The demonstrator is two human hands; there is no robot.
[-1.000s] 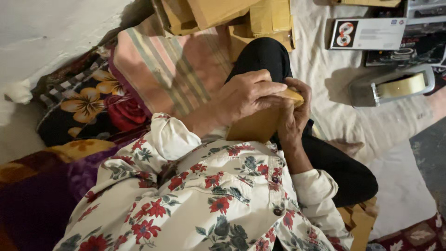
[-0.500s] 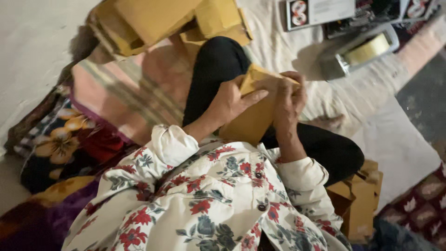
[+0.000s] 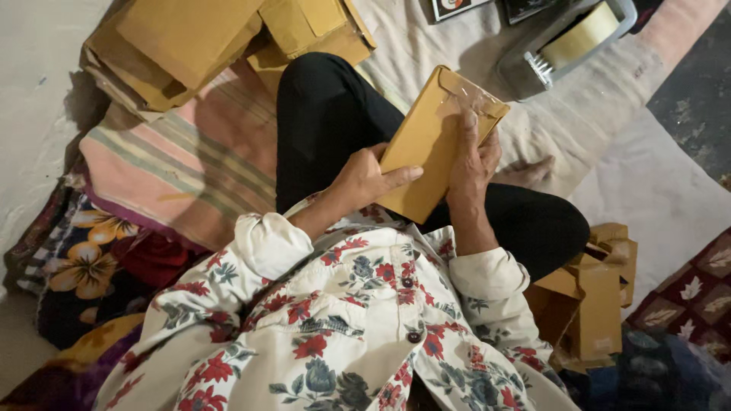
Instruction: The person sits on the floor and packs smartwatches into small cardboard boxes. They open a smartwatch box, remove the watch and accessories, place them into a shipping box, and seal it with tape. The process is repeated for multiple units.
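Now both hands grip brown envelope (image 3: 426, 144).

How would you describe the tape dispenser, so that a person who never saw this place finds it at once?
Start from the person's black trousers and look past the knee, to the pale cloth spread on the floor. Near the top edge lies the tape dispenser, grey, holding a roll of tan tape. Unlike the brown cardboard boxes nearby, it has a toothed cutting edge.

Left hand (image 3: 365, 179): forearm bare below a pushed-up floral sleeve, thumb stretched out sideways, fingers curled under and hidden. Right hand (image 3: 472, 164): wrist bent upward, fingers (image 3: 470, 125) pressed flat and pointing away, thumb alongside. Both hands close together.
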